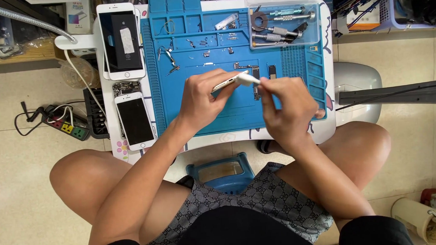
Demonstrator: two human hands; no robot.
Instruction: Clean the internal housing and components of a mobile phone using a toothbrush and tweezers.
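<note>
Over the middle of the blue work mat point(227, 117), the person holds a thin phone body point(225, 83) edge-on in the left hand point(202, 96), fingers closed around its sides. The right hand point(287, 108) pinches a white plug-like connector point(248, 79) and meets the end of the phone with it, so the two hands sit close together, each clamped on its own piece. Whether the plug is seated or only touching the port cannot be told from this view.

To do this step well, it seems wise to keep the phone steady and level, line the connector straight with the port, and press without twisting.

Just beyond the hands, small circuit boards point(256, 80) and loose screws lie on the mat. At the far right corner a clear plastic box point(284, 23) holds screwdrivers and tools. Left of the mat, two white phones point(121, 41) point(135, 120) lie face up on the small white table point(324, 128), one above the other. On the floor further left sits a power strip point(66, 125), and a blue stool point(222, 170) shows between the person's knees.
</note>
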